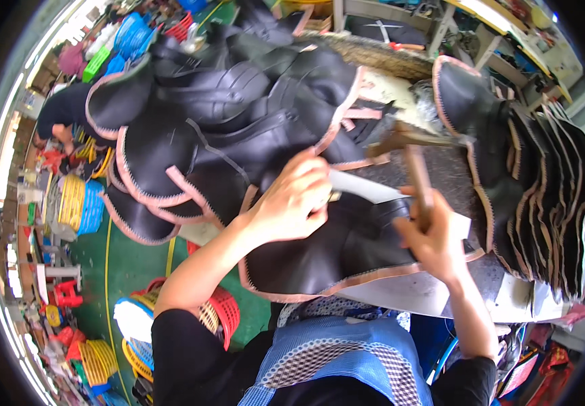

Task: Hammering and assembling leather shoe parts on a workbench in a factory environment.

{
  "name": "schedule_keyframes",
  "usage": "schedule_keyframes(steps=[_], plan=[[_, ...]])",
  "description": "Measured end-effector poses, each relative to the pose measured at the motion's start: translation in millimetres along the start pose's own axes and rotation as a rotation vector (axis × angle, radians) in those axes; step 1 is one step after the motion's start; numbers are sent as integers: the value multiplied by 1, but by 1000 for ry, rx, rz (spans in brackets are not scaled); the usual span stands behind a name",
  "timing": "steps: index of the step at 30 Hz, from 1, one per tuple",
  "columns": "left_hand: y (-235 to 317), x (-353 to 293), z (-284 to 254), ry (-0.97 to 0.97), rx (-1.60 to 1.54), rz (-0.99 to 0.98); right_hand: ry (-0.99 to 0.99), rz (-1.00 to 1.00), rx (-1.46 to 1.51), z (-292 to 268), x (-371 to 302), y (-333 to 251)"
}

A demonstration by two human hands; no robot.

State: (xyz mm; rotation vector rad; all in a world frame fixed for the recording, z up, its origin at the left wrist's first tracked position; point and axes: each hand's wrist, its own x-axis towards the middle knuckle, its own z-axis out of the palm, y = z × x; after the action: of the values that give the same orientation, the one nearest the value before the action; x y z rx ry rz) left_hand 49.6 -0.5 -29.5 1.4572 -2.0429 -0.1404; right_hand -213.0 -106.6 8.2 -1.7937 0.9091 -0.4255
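Observation:
My right hand [431, 233] grips the wooden handle of a hammer [418, 172], whose slightly blurred head is raised over the worktop. Under both hands lies a black leather-like piece [306, 264] with a pinkish, zigzag-stitched edge. My left hand [296, 199] is closed above its far side, fingers curled together. A small yellowish bit shows at those fingers, but what they hold is mostly hidden. Just right of them is a flat white strip [367, 186]. A heap of similar black pieces [231, 101] lies beyond my left hand.
A row of upright, stacked black pieces [543, 189] stands at the right. On the green floor [137, 240] to the left are a yellow and blue basket [79, 203] and a red basket [223, 311]. Another person [66, 111] bends at the far left. Shelving [435, 30] stands behind.

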Motion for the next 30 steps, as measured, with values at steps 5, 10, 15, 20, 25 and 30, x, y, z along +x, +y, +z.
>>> schedule_keyframes(steps=[5, 10, 15, 20, 25, 30], plan=[[54, 0, -37, 97, 148, 257, -252, 64, 89, 5, -1, 6], [67, 2, -56, 737, 188, 330, 365, -204, 67, -57, -26, -24], [37, 9, -32, 455, -13, -178, 683, 3, -187, -191, 16, 22], [-25, 32, 11, 286, 423, -294, 848, -92, -315, -229, 25, 112], [-53, 32, 26, 377, 516, -225, 822, -65, -52, -164, -28, 65], [1, 36, -28, 619, 402, -319, 689, -43, 50, -155, -71, 65]])
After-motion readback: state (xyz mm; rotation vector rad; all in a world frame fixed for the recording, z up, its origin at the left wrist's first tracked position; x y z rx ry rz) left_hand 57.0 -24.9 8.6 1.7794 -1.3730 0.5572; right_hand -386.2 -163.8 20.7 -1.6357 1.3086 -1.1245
